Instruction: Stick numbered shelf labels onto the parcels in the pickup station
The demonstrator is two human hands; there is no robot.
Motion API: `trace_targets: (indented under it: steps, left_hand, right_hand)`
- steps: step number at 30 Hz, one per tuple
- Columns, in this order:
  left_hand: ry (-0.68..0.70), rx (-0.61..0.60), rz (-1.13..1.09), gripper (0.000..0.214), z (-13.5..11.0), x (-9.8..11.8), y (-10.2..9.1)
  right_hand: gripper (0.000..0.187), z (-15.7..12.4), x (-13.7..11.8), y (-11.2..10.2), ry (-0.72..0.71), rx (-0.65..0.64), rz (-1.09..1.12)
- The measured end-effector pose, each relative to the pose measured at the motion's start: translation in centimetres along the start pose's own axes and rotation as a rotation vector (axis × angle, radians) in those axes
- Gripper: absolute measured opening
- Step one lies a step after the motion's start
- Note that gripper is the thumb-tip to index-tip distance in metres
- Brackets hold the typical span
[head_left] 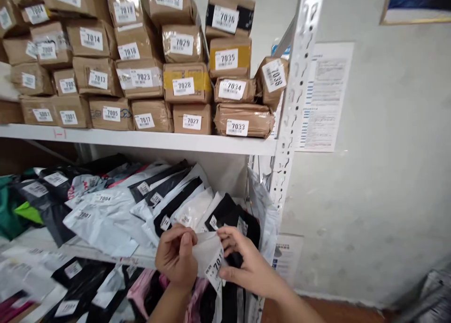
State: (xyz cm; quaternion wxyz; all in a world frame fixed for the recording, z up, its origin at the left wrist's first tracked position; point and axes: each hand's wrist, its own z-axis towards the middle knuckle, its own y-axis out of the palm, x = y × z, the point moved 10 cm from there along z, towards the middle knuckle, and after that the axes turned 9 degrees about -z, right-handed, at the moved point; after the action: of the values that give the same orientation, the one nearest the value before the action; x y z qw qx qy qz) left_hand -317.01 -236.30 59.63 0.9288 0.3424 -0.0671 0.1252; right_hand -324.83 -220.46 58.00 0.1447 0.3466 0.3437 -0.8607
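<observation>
A white mailing bag (206, 252) hangs in front of me at the lower middle, with a printed label (215, 265) whose number starts with 701. My left hand (178, 257) pinches the bag's upper left edge between thumb and fingers. On the other side, my right hand (244, 264) has its fingertips at the bag's upper right edge and its thumb by the label. Just behind both hands, numbered black and white mailing bags (190, 210) lean in a row on the middle shelf.
Brown numbered parcels (143, 78) are stacked on the upper white shelf (141, 141). A perforated white post (294, 97) stands at the shelf's right end, before a wall with pinned papers (326, 97). More bags (84, 290) lie on the lower level, left.
</observation>
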Motion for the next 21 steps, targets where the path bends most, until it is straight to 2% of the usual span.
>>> trace_targets:
  steps: [2,4,5,7,9,10,11,13,16,21]
  left_hand:
    - [-0.116,0.103,-0.016,0.008,-2.4,-2.1,-2.4]
    - [-0.173,0.076,0.025,0.012,-4.5,-3.2,-4.1]
    - [-0.186,-0.01,0.081,0.013,-5.4,-3.4,-4.5]
    - [-0.223,-0.312,0.279,0.01,-7.2,-4.2,-3.9]
    - [-0.293,-0.648,0.489,0.017,-9.6,-5.7,-3.0]
    - [-0.344,-0.765,0.541,0.026,-10.7,-6.5,-2.8]
    - [-0.417,-0.831,0.545,0.033,-11.7,-7.3,-2.8]
    - [-0.629,-0.827,0.46,0.039,-13.4,-8.8,-3.3]
    - [-0.96,-0.703,0.345,0.032,-16.1,-10.8,-4.7]
    - [-1.244,-0.579,0.242,0.026,-20.4,-12.2,-7.7]
  right_hand:
    - [0.045,-1.8,5.2,3.5,0.16,0.025,0.347]
    - [0.036,-3.3,9.3,6.2,0.273,0.046,0.57]
    - [0.034,-4.1,10.9,6.9,0.315,0.062,0.611]
    - [0.031,-5.6,13.0,7.0,0.365,0.133,0.578]
    - [0.025,-6.8,14.1,5.6,0.377,0.26,0.504]
    - [0.022,-7.2,14.2,4.8,0.374,0.317,0.472]
    - [0.019,-7.4,14.3,4.2,0.37,0.358,0.446]
    - [0.018,-7.6,14.4,3.7,0.372,0.397,0.405]
    - [0.018,-8.1,15.4,4.1,0.411,0.441,0.375]
    - [0.027,-10.5,19.4,6.4,0.575,0.533,0.441]
